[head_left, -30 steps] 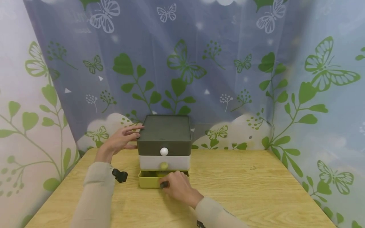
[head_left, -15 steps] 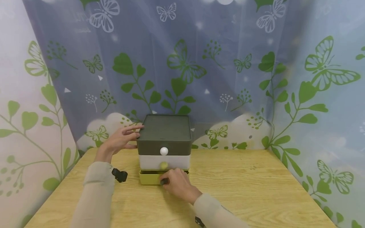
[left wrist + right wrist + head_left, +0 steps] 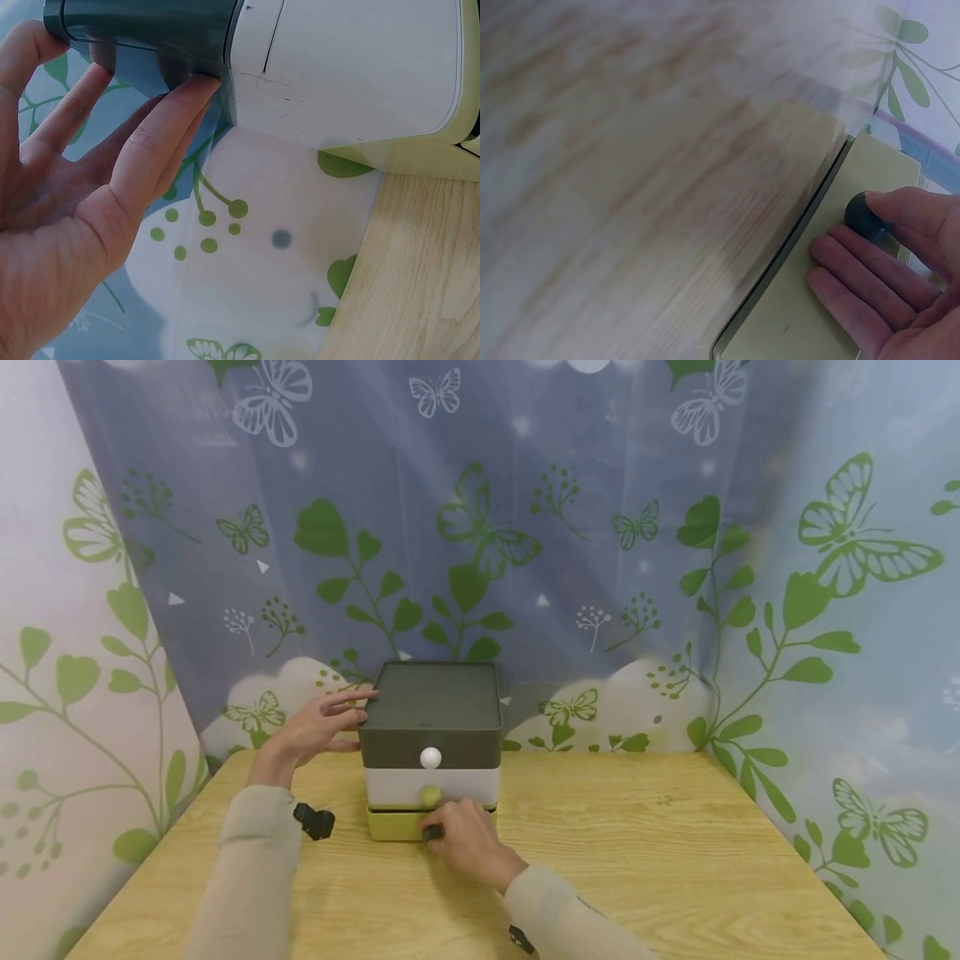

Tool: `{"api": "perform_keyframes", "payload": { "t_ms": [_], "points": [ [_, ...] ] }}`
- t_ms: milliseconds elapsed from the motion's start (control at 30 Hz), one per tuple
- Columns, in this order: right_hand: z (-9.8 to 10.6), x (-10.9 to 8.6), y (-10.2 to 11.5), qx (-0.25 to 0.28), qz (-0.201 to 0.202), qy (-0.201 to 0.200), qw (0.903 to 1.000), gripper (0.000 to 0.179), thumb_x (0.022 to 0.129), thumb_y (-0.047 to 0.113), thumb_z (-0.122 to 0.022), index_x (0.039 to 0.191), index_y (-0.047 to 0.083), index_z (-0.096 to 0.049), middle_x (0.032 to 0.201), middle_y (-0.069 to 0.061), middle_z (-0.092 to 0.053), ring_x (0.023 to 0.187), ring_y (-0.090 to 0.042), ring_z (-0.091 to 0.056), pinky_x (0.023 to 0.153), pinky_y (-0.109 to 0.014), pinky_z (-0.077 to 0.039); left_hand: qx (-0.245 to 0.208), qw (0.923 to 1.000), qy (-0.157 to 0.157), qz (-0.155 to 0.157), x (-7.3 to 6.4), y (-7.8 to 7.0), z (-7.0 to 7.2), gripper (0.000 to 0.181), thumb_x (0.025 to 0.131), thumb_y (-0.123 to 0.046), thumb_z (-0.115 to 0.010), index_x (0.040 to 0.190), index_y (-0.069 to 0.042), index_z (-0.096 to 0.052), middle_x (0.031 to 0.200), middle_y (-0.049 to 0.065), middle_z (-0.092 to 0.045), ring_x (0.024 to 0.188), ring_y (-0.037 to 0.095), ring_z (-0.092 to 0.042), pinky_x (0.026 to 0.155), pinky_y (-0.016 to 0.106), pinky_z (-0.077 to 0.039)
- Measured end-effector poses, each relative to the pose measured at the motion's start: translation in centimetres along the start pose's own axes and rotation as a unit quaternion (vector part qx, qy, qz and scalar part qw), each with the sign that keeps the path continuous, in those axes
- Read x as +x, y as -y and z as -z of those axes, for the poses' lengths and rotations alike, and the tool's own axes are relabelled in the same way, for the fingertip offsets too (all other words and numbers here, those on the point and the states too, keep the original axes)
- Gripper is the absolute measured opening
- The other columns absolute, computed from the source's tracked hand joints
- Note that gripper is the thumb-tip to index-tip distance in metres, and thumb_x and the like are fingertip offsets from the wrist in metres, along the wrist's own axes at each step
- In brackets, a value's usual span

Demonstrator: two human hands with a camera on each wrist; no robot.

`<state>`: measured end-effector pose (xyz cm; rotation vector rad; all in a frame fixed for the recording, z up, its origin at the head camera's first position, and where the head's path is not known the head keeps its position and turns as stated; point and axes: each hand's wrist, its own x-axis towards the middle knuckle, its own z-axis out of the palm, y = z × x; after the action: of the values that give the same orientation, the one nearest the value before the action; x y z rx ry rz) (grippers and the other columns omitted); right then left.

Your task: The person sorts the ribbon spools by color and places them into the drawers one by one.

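Note:
A three-tier drawer box (image 3: 431, 697) stands on the table: dark grey-green on top, white in the middle, yellow-green at the bottom. My left hand (image 3: 315, 728) rests its fingertips against the left side and edge of the dark tier, fingers extended, as the left wrist view shows. In front of the bottom drawer (image 3: 393, 827), my right hand (image 3: 467, 842) pinches its round dark knob (image 3: 864, 216) with the thumb and a finger partly hidden behind it. Only a thin dark gap shows above that drawer. Above it are a white knob (image 3: 431, 758) and a yellow-green knob (image 3: 431, 795).
The wooden table (image 3: 637, 852) extends on both sides of the box. A patterned curtain (image 3: 585, 568) with leaves and butterflies hangs right behind the table and along both sides. Black wrist cameras (image 3: 314, 821) are strapped at the sleeves.
The bottom drawer has slid back into the box, its opening narrowing to a thin gap. My right hand has moved inward with the knob. The left hand has stayed in place.

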<state>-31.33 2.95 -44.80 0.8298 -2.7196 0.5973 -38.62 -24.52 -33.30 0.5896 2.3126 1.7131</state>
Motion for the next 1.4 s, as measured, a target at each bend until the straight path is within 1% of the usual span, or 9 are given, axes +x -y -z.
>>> {"api": "perform_keyframes", "payload": {
  "t_ms": [333,467,567,767,967,1067,1200,1300,1400],
  "points": [
    [-0.3,0.1,-0.3,0.013,-0.014,-0.007,0.9998,0.020,0.085,0.007,-0.082,0.103,0.015,-0.084,0.100,-0.004,-0.081,0.075,-0.006,-0.067,0.064,-0.018,-0.057,0.001,1.0000,0.000,-0.002,-0.1,0.0,0.1,0.059,0.110,-0.024,-0.052,0.163,-0.009,-0.030,0.170,0.024,-0.017,0.149,0.050,-0.030,0.103,0.049,-0.058],
    [-0.4,0.2,-0.6,0.022,-0.015,-0.007,0.9996,0.020,0.084,0.007,-0.082,0.102,0.015,-0.084,0.100,-0.003,-0.081,0.072,-0.004,-0.064,0.061,-0.015,-0.054,0.003,1.0000,0.001,-0.004,-0.1,0.0,0.0,0.059,0.110,-0.024,-0.052,0.163,-0.009,-0.030,0.170,0.024,-0.018,0.149,0.050,-0.030,0.104,0.052,-0.057],
    [-0.4,0.3,-0.7,0.033,-0.015,-0.006,0.9993,0.020,0.084,0.006,-0.082,0.103,0.014,-0.084,0.098,-0.002,-0.081,0.065,0.000,-0.056,0.056,-0.012,-0.047,0.002,1.0000,0.002,-0.004,-0.1,0.0,0.0,0.059,0.110,-0.024,-0.052,0.163,-0.009,-0.030,0.171,0.023,-0.016,0.150,0.050,-0.029,0.105,0.052,-0.057],
    [-0.2,0.3,-0.9,0.053,-0.017,0.003,0.9984,0.022,0.085,0.004,-0.080,0.105,0.012,-0.084,0.091,-0.002,-0.080,0.060,0.002,-0.049,0.051,-0.012,-0.043,0.000,1.0000,0.005,-0.006,0.0,0.0,0.0,0.059,0.110,-0.023,-0.052,0.163,-0.009,-0.030,0.171,0.023,-0.016,0.151,0.050,-0.028,0.104,0.051,-0.057],
    [0.2,0.2,-1.1,0.064,0.003,0.012,0.9979,0.026,0.084,0.000,-0.078,0.107,0.011,-0.083,0.085,-0.002,-0.079,0.059,0.002,-0.048,0.050,-0.012,-0.042,0.000,0.9999,0.009,-0.011,0.0,0.0,0.1,0.060,0.110,-0.024,-0.052,0.163,-0.009,-0.030,0.169,0.025,-0.017,0.150,0.050,-0.029,0.105,0.053,-0.057],
    [0.3,0.1,-1.2,0.076,0.006,0.023,0.9968,0.028,0.084,0.000,-0.078,0.109,0.011,-0.083,0.089,-0.003,-0.080,0.064,0.001,-0.058,0.055,-0.011,-0.046,0.000,1.0000,0.005,-0.008,-0.1,0.1,0.1,0.060,0.110,-0.026,-0.053,0.163,-0.011,-0.031,0.170,0.024,-0.018,0.149,0.050,-0.030,0.106,0.054,-0.056],
    [0.6,-0.2,-1.6,0.111,0.005,0.040,0.9930,0.029,0.086,0.002,-0.075,0.114,0.010,-0.081,0.100,-0.006,-0.081,0.080,-0.005,-0.073,0.068,-0.013,-0.055,0.001,1.0000,-0.001,-0.004,-0.2,0.2,0.2,0.060,0.109,-0.028,-0.054,0.163,-0.014,-0.032,0.169,0.023,-0.021,0.149,0.049,-0.031,0.105,0.053,-0.056],
    [1.1,-0.5,-2.0,0.124,0.009,0.044,0.9912,0.029,0.087,0.004,-0.073,0.115,0.010,-0.081,0.102,-0.006,-0.081,0.087,-0.012,-0.075,0.075,-0.017,-0.059,0.000,1.0000,-0.001,-0.007,-0.3,0.3,0.3,0.063,0.109,-0.028,-0.054,0.165,-0.014,-0.028,0.170,0.023,-0.020,0.150,0.050,-0.030,0.105,0.054,-0.056],
    [1.9,-0.9,-2.5,0.117,0.008,0.044,0.9921,0.028,0.089,0.008,-0.073,0.116,0.013,-0.081,0.105,-0.006,-0.080,0.090,-0.016,-0.074,0.078,-0.021,-0.059,-0.002,0.9999,-0.004,-0.015,-0.4,0.3,0.3,0.065,0.109,-0.028,-0.054,0.166,-0.014,-0.025,0.171,0.022,-0.018,0.151,0.050,-0.029,0.106,0.055,-0.056]
  ]
}}
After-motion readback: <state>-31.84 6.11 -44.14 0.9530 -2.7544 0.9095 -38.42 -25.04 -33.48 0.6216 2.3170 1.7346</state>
